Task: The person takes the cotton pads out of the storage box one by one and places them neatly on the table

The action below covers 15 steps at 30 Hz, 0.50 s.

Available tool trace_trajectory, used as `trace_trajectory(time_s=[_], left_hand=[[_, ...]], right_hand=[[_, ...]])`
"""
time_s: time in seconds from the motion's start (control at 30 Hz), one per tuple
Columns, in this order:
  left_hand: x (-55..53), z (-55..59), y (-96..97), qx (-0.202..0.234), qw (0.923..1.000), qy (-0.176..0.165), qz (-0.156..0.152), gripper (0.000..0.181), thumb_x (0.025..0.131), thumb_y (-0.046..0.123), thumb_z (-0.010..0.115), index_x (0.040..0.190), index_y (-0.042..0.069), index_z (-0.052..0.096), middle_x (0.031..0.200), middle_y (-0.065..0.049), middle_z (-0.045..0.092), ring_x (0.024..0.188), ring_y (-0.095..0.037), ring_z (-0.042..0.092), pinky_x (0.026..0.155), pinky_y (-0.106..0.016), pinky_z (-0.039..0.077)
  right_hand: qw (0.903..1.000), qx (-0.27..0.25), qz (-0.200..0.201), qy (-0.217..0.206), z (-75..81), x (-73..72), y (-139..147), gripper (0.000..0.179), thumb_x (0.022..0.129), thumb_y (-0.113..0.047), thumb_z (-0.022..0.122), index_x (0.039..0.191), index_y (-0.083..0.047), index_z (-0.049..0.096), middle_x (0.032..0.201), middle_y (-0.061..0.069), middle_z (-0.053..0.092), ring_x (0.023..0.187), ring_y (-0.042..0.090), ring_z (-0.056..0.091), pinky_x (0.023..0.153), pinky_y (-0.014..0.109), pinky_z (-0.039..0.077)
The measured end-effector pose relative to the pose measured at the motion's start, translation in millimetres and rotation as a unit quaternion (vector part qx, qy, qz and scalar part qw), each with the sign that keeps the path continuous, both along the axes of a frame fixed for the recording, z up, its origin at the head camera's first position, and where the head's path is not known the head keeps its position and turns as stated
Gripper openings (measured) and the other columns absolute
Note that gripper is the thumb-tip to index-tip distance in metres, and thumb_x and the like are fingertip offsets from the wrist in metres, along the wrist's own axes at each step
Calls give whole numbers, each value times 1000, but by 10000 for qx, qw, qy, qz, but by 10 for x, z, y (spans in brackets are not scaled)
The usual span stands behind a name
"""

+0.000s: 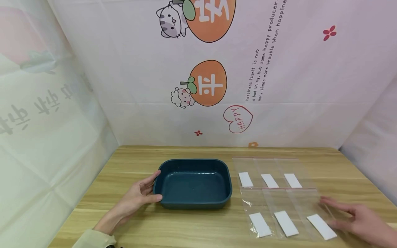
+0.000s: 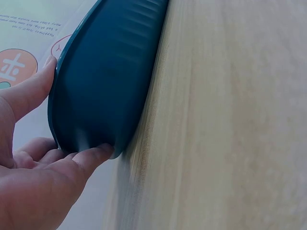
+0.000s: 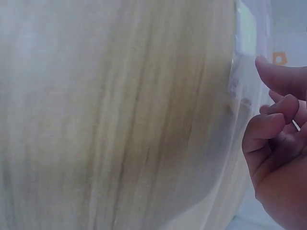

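A dark teal rectangular basin (image 1: 195,184) with rounded corners sits on the table, its inside bare. My left hand (image 1: 131,199) grips its left end, the thumb at the near corner and a finger at the far one. The left wrist view shows those fingers against the basin's wall (image 2: 96,86). To the right lie clear zip bags in two overlapping rows, each with a white rectangle (image 1: 286,223) on it. Beside the nearest right-hand bag (image 1: 305,203) is my right hand (image 1: 366,220), fingers loosely bent around nothing visible. Whether it touches the bag, I cannot tell.
The wood-grain table (image 1: 124,162) carries the basin and bags. A white printed cloth (image 1: 139,120) rises behind the table's back edge, with more cloth at the left (image 1: 46,165) and right sides.
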<state>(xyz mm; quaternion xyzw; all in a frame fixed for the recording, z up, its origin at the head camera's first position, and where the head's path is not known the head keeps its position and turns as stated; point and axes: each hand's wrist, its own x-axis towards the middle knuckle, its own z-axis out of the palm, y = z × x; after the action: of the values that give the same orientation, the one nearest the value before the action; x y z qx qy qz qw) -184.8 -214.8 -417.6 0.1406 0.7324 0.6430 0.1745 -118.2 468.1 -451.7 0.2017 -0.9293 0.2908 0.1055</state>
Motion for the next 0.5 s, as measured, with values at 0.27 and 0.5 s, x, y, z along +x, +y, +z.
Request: trace_trajectory(time_s=[0.27, 0.5], left_hand=[[5, -1, -18, -19, 10000, 6, 67, 90, 100, 10, 74, 170, 10, 18, 175, -15, 6, 156, -46, 15, 120, -53, 30], [22, -5, -33, 14, 10000, -31, 75, 90, 100, 9, 74, 170, 11, 17, 175, -15, 5, 156, -45, 16, 119, -47, 34]], right_hand=[[9968, 72, 792, -37, -30, -41, -64, 67, 85, 3, 83, 145, -23, 68, 140, -30, 55, 120, -16, 46, 83, -1, 36], [9962, 105, 829, -244, -56, -54, -20, 66, 87, 2, 81, 146, -24, 67, 141, -32, 51, 118, -16, 48, 79, 0, 39]])
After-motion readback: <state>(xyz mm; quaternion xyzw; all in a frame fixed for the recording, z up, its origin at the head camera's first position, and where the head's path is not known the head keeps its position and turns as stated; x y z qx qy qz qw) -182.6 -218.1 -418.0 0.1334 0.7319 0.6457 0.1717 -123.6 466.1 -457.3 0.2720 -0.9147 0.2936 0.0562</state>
